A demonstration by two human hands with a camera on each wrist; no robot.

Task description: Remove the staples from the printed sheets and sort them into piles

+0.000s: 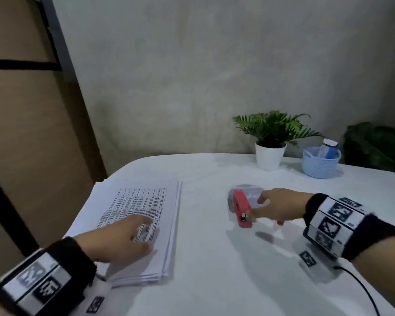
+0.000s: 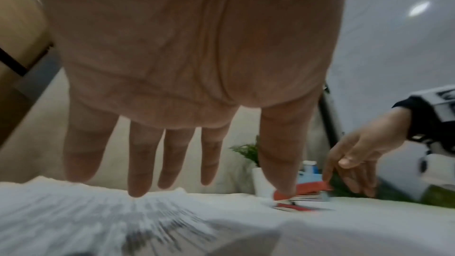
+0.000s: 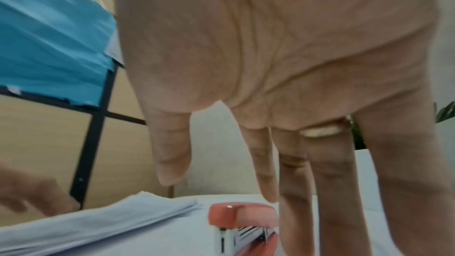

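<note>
A thick stack of printed sheets lies at the left of the white table. My left hand is over its near part with straight, spread fingers; the left wrist view shows the fingertips just at the paper. A red stapler lies at the centre right. My right hand reaches over it with straight fingers and the thumb apart, gripping nothing. In the right wrist view the fingers hang beside the stapler. No staples can be made out.
A round grey case lies under the stapler's far end. At the back right stand a white potted plant and a blue basket holding a bottle. The table's left edge runs beside the stack. A black cable trails at the near right.
</note>
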